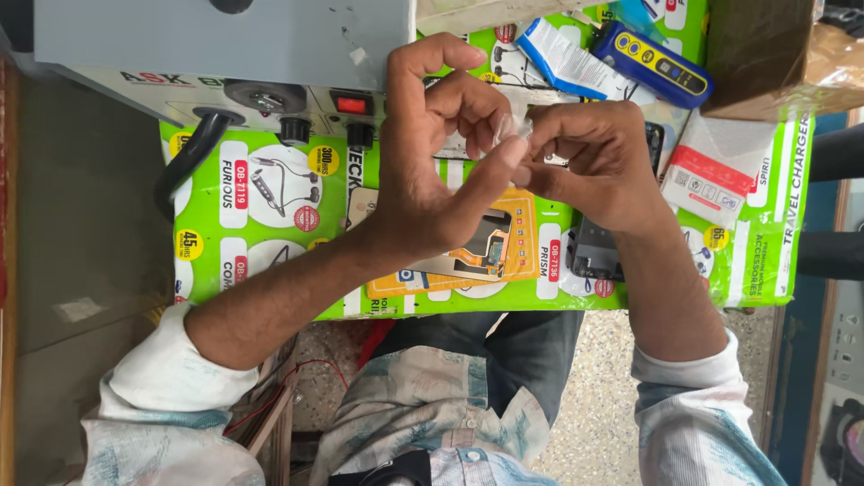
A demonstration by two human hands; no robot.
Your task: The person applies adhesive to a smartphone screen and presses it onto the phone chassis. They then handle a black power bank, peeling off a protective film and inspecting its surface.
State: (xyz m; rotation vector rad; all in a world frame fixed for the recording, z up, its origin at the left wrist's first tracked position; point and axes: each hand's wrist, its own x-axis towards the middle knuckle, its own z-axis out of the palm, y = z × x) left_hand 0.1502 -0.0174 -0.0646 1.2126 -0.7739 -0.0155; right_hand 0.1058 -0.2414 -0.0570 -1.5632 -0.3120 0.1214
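My left hand (432,171) and my right hand (594,162) meet above a green printed work surface (270,234). Between their fingertips is a small piece of clear film or plastic (515,126), pinched by both hands. Directly below the hands lies an opened phone body with an orange-gold inner frame (490,247). A dark rectangular phone part (594,256) lies under my right wrist.
A grey machine with knobs, a red switch and a black cable (270,54) stands at the far left. A blue and yellow device (661,63), white packets (715,171) and a brown cardboard box (765,49) lie at the far right. Speckled floor shows below.
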